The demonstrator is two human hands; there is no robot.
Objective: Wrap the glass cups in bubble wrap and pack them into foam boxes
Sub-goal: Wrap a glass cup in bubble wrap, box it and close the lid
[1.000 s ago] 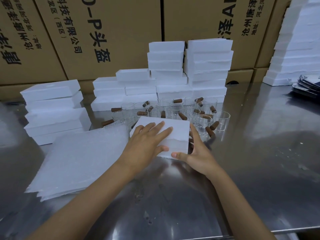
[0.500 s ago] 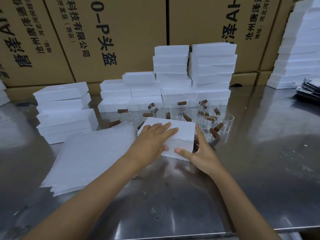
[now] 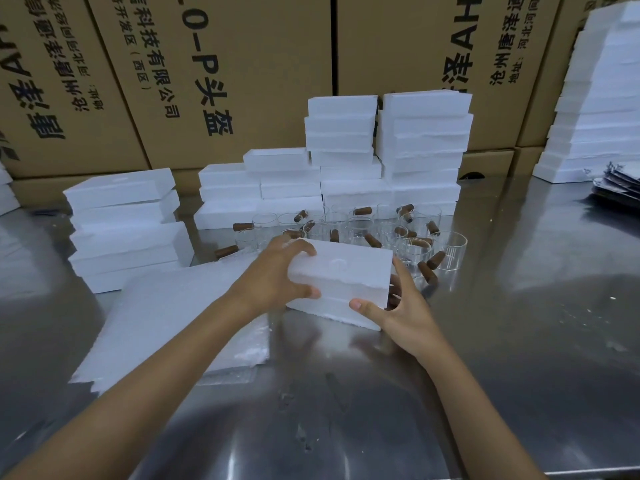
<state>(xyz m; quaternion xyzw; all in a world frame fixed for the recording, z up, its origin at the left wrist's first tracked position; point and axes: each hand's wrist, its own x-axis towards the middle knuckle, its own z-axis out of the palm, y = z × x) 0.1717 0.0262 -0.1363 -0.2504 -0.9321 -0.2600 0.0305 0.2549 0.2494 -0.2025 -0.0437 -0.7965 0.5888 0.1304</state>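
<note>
Closed foam box point(image 3: 341, 282) sits between both hands, long axis left-right: left hand point(image 3: 277, 277) grips its left end, right hand point(image 3: 398, 313) pinches its near-right corner, glass cups point(image 3: 381, 233) just beyond.

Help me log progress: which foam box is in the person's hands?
The foam box in front of the glass cups, gripped by left hand and right hand; all others sit stacked, untouched.

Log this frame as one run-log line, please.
stage: closed foam box on steel table | left hand: grips left end | right hand: grips right end | glass cups: unwrapped behind | bubble wrap: left
</note>
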